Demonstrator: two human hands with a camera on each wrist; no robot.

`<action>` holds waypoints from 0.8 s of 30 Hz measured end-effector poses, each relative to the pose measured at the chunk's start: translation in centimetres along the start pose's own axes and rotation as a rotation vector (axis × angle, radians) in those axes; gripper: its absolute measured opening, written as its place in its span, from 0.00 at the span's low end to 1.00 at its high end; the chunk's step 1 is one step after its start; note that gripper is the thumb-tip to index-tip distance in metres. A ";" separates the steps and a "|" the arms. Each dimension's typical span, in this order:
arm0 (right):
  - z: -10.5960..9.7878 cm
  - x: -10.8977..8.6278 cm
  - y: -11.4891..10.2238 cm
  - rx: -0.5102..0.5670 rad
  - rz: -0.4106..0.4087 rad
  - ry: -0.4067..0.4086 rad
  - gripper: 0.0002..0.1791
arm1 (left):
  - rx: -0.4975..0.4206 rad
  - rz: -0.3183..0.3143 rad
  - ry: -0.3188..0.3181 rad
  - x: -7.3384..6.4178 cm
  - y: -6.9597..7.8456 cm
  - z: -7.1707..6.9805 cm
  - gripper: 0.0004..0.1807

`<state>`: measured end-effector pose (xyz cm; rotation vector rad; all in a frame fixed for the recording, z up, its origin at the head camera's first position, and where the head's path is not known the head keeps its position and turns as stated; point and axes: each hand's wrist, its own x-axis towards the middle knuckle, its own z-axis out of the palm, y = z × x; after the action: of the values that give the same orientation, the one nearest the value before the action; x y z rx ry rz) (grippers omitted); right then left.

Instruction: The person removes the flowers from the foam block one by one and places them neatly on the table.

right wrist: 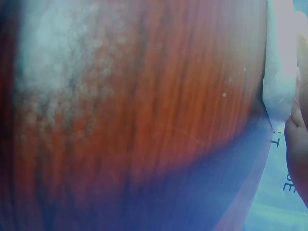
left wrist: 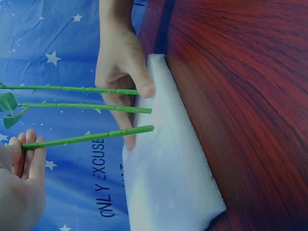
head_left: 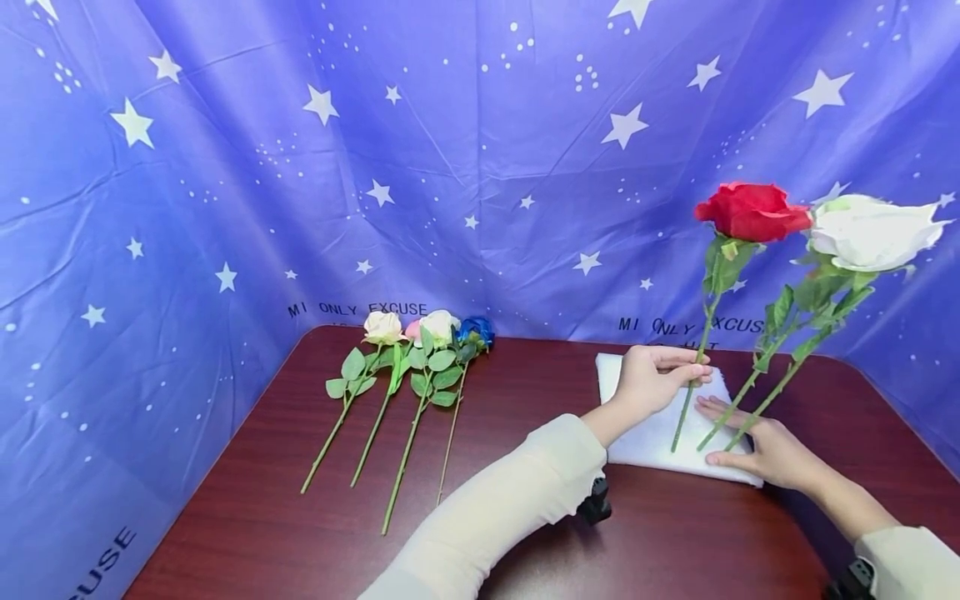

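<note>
Near the lower end of its stem, a red rose (head_left: pixel 750 212) is pinched between the thumb and fingers of my left hand (head_left: pixel 647 385). The stem's tip meets the face of a white foam block (head_left: pixel 648 437) in the left wrist view. Two more green stems (left wrist: pixel 86 107) stand in the foam beside it, leaning right beneath a large white rose (head_left: pixel 873 233). My right hand (head_left: pixel 780 457) rests on the block's right side, thumb and fingers spread around the bases of those stems. In the right wrist view, only part of the right hand (right wrist: pixel 297 149) shows at the edge.
On the left of the dark red wooden table (head_left: pixel 517 467) lie several roses: a cream one (head_left: pixel 383 327), a white one (head_left: pixel 438 327), a pink one partly hidden, and a blue one (head_left: pixel 476 332). Blue star-patterned cloth (head_left: pixel 450 167) hangs behind the table.
</note>
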<state>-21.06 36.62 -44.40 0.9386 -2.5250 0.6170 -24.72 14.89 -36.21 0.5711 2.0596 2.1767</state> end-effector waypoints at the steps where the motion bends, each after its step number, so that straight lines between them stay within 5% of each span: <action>1: 0.0 0.1 0.0 0.003 -0.003 0.001 0.41 | 0.010 0.001 0.001 0.0 0.1 -0.2 0.10; 12: -0.2 0.2 0.1 -0.017 0.031 -0.021 0.42 | -0.036 0.043 -0.036 -1.0 0.8 -2.3 0.10; 24: -0.1 0.2 -0.1 0.004 0.031 -0.012 0.42 | -0.126 -0.047 -0.019 -2.3 1.0 -4.5 0.10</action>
<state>-21.10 36.51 -44.20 0.9091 -2.5545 0.6271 -23.90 9.87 -35.74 0.5228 1.8898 2.2448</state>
